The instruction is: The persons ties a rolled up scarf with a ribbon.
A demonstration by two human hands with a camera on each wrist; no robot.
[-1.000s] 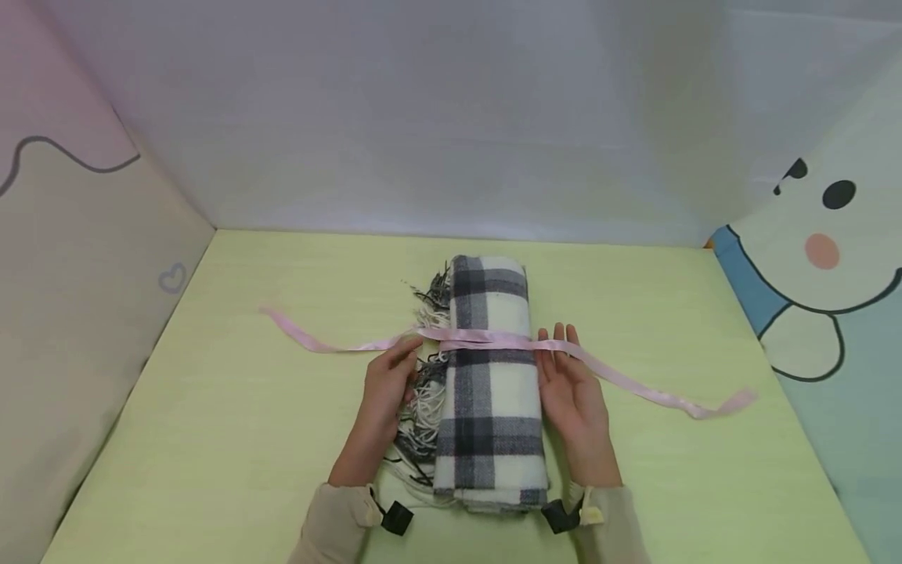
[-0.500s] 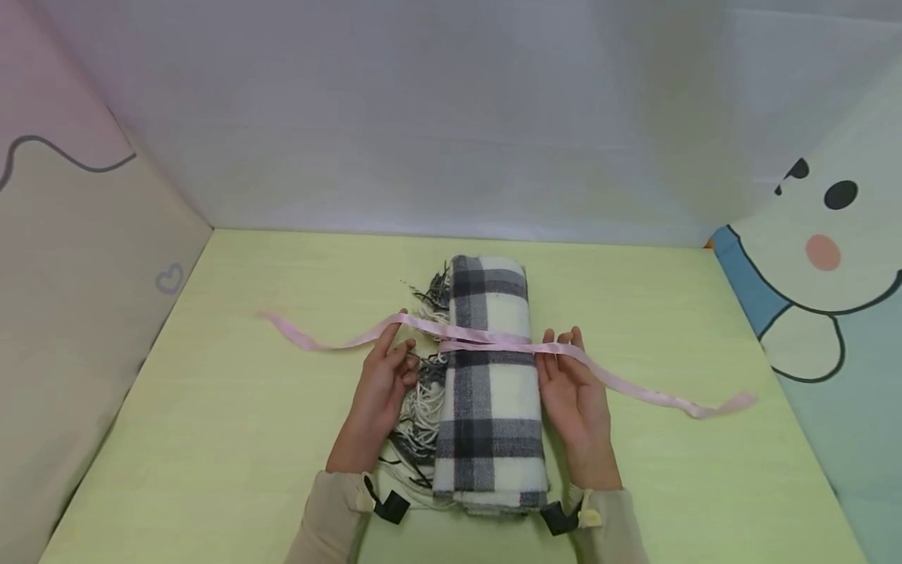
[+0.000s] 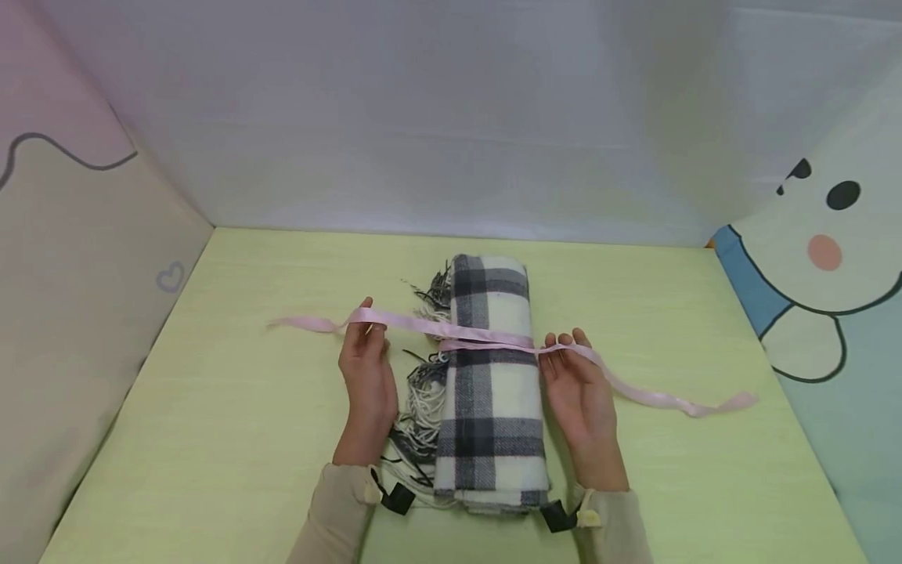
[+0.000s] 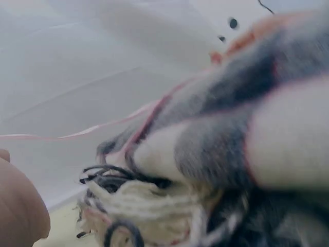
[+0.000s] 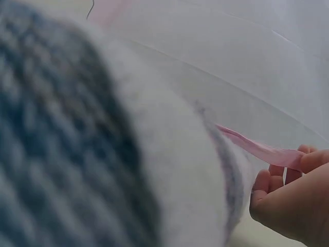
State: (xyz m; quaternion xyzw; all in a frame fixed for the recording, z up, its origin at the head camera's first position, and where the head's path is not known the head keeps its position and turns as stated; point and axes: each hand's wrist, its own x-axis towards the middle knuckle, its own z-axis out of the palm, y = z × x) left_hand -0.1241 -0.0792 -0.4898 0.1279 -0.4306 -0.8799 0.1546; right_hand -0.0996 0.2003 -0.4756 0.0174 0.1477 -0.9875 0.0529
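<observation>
A folded black, grey and white plaid scarf (image 3: 491, 399) lies lengthwise on the table, its tangled fringe (image 3: 426, 399) spilling out on the left. Around its middle runs a pink satin ribbon (image 3: 486, 336), crossed on top, with a loose tail to each side. My left hand (image 3: 368, 376), left of the fringe, holds one tail raised at the fingertips. Close by the scarf's right edge, my right hand (image 3: 581, 399) pinches the other tail between thumb and fingers, as the right wrist view shows. In the left wrist view, only the edge of the left hand (image 4: 20, 206) shows.
The pale yellow table (image 3: 232, 407) is bounded by a white back wall (image 3: 423, 117) and printed side panels, the right one (image 3: 831, 329) bearing a cartoon face. A small black wrist camera (image 3: 398, 498) sits at the left cuff, another (image 3: 559, 517) at the right.
My left hand has moved left and slightly away from me, drawing its ribbon tail straighter. The right hand has shifted slightly, its fingers now closer around its tail. The scarf stays put.
</observation>
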